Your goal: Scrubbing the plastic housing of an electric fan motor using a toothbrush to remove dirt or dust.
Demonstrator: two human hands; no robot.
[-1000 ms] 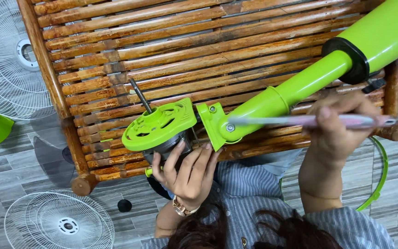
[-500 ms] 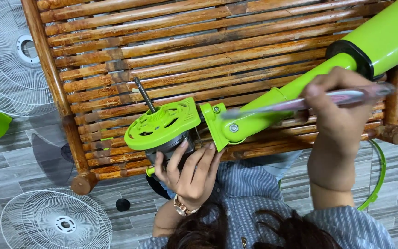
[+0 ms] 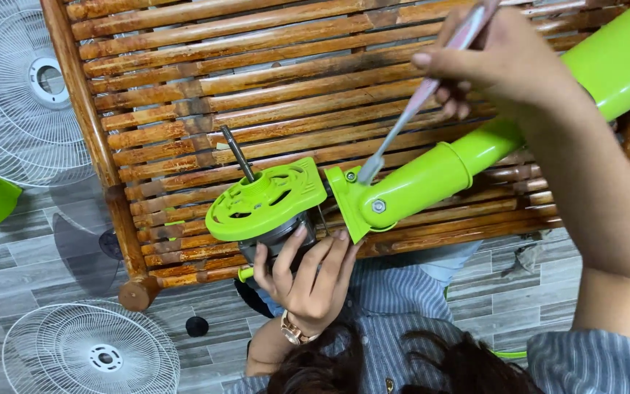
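**Clerk:** Item one, change since half a second ago: right hand point(image 3: 504, 66) has been raised toward the top edge, and the screwdriver point(image 3: 421, 95) has been swung from near-level to steeply slanted, its tip now set down beside a screw point(image 3: 350, 176) on the green bracket point(image 3: 348, 197).

**Checker:** State of hands?

**Clerk:** Right hand: clenched round the screwdriver's pale handle. Left hand point(image 3: 308, 281): fingers wrapped under the grey motor point(image 3: 282, 233), which is held below the green slotted plate point(image 3: 264, 201). A bare steel shaft point(image 3: 236, 153) is seen rising from that plate.

**Checker:** Location of the assembly?

**Clerk:** Laid across the bamboo bench point(image 3: 184, 87), the green tube point(image 3: 519, 117) running off to the upper right. Two white fan grilles point(image 3: 16, 95) point(image 3: 89, 350) are noted on the tiled floor.

**Checker:** Step in hand?

**Clerk:** Judged to be the fastening at the bracket joint, motor steadied from beneath. Seating of the tip in the screw head is called for next, with the motor kept from turning; whether it is seated cannot be told.
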